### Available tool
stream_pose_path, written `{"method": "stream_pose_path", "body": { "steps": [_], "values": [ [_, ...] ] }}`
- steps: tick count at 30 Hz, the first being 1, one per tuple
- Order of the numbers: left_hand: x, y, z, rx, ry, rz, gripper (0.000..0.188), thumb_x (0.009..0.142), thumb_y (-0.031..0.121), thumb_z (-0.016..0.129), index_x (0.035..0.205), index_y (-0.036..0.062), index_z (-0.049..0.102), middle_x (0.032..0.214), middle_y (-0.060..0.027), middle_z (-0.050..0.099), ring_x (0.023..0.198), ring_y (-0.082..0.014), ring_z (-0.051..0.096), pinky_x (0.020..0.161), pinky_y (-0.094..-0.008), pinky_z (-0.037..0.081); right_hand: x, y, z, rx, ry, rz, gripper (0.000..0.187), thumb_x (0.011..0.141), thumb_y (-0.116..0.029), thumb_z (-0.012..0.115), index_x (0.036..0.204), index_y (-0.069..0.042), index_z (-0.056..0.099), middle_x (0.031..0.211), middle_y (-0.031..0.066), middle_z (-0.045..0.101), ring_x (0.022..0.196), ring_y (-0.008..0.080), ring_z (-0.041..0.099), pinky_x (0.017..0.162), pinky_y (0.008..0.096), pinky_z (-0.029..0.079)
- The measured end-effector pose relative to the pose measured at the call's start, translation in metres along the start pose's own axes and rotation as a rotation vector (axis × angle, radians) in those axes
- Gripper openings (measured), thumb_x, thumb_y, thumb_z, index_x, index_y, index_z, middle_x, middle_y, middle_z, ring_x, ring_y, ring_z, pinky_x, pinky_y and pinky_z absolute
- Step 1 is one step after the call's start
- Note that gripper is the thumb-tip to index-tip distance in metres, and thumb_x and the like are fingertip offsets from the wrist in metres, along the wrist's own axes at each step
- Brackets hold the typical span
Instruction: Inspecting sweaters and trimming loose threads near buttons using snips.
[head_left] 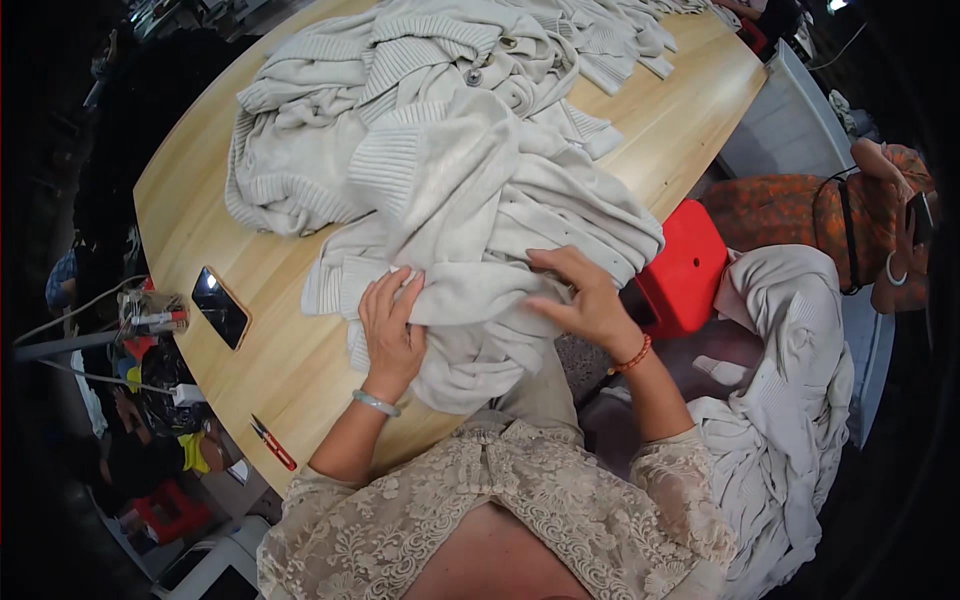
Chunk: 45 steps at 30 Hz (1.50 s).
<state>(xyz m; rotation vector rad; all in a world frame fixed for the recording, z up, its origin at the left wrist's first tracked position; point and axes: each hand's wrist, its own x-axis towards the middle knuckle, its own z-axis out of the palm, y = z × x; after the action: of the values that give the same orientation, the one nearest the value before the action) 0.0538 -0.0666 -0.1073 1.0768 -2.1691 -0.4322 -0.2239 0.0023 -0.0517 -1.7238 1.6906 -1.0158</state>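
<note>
A cream knitted sweater [455, 225] lies in loose folds across the near side of the table, and part of it hangs over the edge in front of me. My left hand [392, 330] rests on a ribbed part of it, fingers stretched out over the fabric. At the sweater's right side is my right hand [585, 300], thumb and fingers apart, above the folds; whether its fingertips touch the knit I cannot tell. Behind it, more cream knitwear [300, 165] is heaped, with ribbed bands and a few buttons showing.
On the wooden table [270, 345] to the left lie a phone [221, 307] and red-handled thread snips [273, 443]. A red stool [690, 265] stands at the right. Below it, more pale garments [770, 430] are piled. Another person [830, 215] sits at far right.
</note>
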Motion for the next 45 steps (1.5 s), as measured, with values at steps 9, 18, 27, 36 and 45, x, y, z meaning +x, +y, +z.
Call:
{"method": "stream_pose_path", "body": {
  "steps": [9,18,27,36,45],
  "values": [
    [-0.033,0.031,-0.071,-0.612,0.479,-0.271,0.025,0.091,0.000,0.052,0.114,-0.0034,0.062,0.111,-0.0116,0.065,0.104,-0.0200,0.061,0.096,-0.0320,0.047,-0.049,-0.048,0.031,-0.019,-0.056,-0.117,0.055,0.074,-0.012,0.081,0.125,-0.008,0.061,0.110,0.0108,0.068,0.093,0.0227,0.070,0.077,0.0299,0.055],
    [-0.016,0.034,-0.165,-0.738,0.731,-0.191,0.032,0.101,0.011,0.045,0.129,-0.0030,0.053,0.127,-0.0161,0.060,0.110,-0.0282,0.064,0.095,-0.0389,0.053,-0.075,-0.054,0.067,-0.070,0.019,-0.223,0.037,0.070,0.003,0.065,0.106,-0.007,0.064,0.104,0.0063,0.063,0.080,0.0255,0.066,0.062,0.0325,0.053],
    [0.006,0.078,-0.083,-0.518,-0.487,-0.350,0.082,0.077,0.025,0.081,0.144,-0.0003,0.041,0.132,-0.0208,0.054,0.120,-0.0311,0.055,0.101,-0.0379,0.043,-0.106,-0.108,0.071,0.073,-0.116,-0.618,0.038,0.066,-0.001,0.068,0.102,-0.005,0.058,0.099,0.0053,0.060,0.066,0.0233,0.063,0.057,0.0346,0.052],
    [-0.010,0.048,-0.006,-0.196,-0.512,-0.126,0.076,0.078,0.005,0.066,0.146,-0.0006,0.032,0.123,-0.0300,0.055,0.115,-0.0425,0.055,0.094,-0.0429,0.047,-0.117,-0.093,0.071,0.054,-0.163,-0.538,0.027,0.087,-0.025,0.071,0.080,-0.006,0.053,0.075,0.0059,0.055,0.061,0.0255,0.061,0.051,0.0365,0.047],
    [0.052,0.105,-0.135,-1.401,0.209,-0.180,0.069,0.087,-0.009,0.046,0.151,0.0044,0.027,0.137,-0.0196,0.050,0.124,-0.0244,0.054,0.109,-0.0358,0.041,-0.089,-0.076,-0.025,-0.463,0.368,-0.499,0.034,0.075,-0.034,0.079,0.065,-0.011,0.057,0.061,0.0034,0.050,0.052,0.0214,0.055,0.046,0.0348,0.040]
  ]
}}
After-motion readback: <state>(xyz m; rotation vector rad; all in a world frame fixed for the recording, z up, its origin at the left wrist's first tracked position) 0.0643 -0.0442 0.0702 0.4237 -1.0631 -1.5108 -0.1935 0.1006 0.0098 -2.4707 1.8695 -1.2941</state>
